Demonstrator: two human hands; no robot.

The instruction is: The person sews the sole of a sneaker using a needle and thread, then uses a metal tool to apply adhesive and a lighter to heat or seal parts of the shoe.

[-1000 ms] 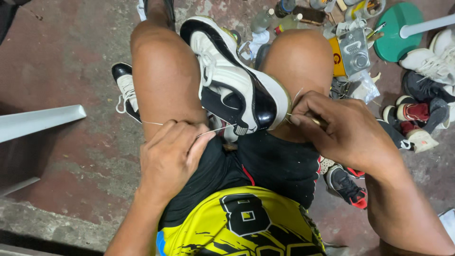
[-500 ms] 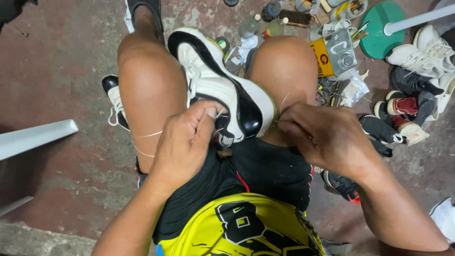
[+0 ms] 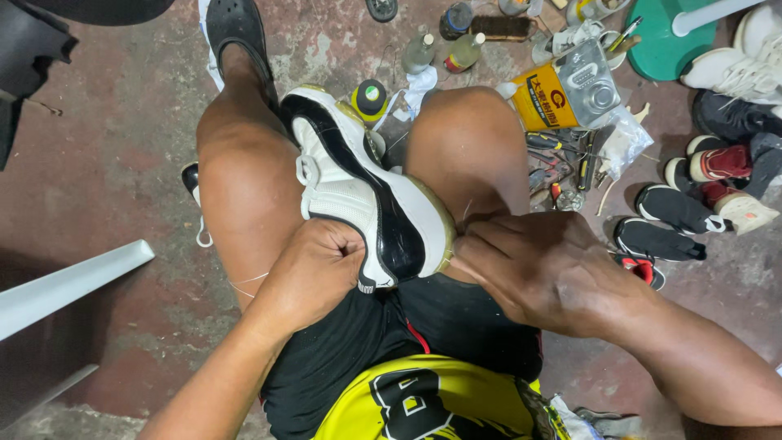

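Left hand [image 3: 314, 273] fisted on thread [image 3: 248, 281]; right hand [image 3: 538, 273] pinches sneaker [image 3: 366, 195] sole

**Even, soft light with wide-angle bend**

Light falls evenly from above, moderately bright, with no hard-edged shadows. A sheen sits on the glossy black band of the sneaker [image 3: 391, 236] and on both knees. The silver lid of the glue can [image 3: 590, 85] catches a pale glare. Shadow deepens between the thighs and in the dark upper left corner. The red concrete floor [image 3: 106, 163] shows clear grain. Focus holds across the middle; the left hand [image 3: 314, 273] and right hand [image 3: 529, 269] are sharp. Edges bow outward, stretching the forearms.
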